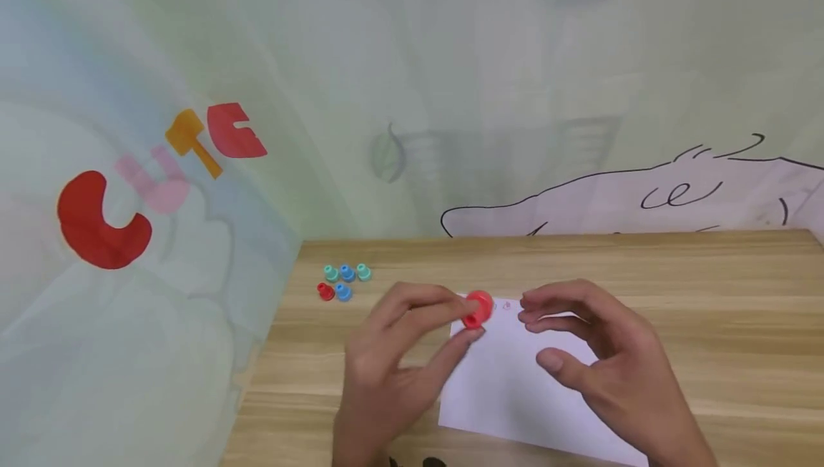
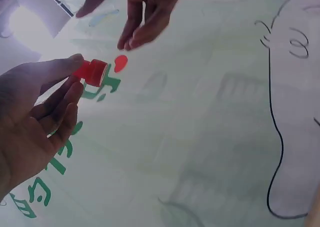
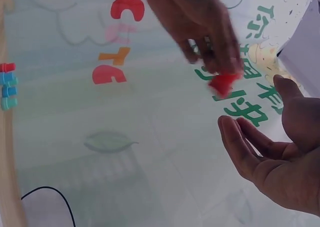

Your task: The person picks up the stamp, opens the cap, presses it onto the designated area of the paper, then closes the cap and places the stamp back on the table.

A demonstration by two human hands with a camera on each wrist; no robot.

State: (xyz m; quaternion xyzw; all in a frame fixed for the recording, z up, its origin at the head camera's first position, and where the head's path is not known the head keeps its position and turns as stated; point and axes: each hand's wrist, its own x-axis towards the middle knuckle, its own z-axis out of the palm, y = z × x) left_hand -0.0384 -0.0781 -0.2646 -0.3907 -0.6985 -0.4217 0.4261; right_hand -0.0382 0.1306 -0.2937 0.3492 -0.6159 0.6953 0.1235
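My left hand (image 1: 405, 360) pinches a small red stamp (image 1: 478, 309) between thumb and fingers, over the top left part of a white sheet of paper (image 1: 515, 381). In the left wrist view the stamp (image 2: 95, 73) lies sideways, its knob at the fingertips and its wide round end facing away from the hand. Small reddish prints (image 1: 507, 305) show near the paper's top edge. My right hand (image 1: 611, 360) hovers over the paper's right side, fingers loosely curved and thumb apart, holding nothing. In the right wrist view, this hand (image 3: 275, 157) is separate from the blurred red stamp (image 3: 223, 84).
Several more stamps stand in a cluster at the table's back left: teal ones, blue ones (image 1: 344, 292) and a red one (image 1: 325, 291). The wood-grain table (image 1: 740, 324) meets a printed cloth backdrop (image 1: 483, 95) behind and on the left.
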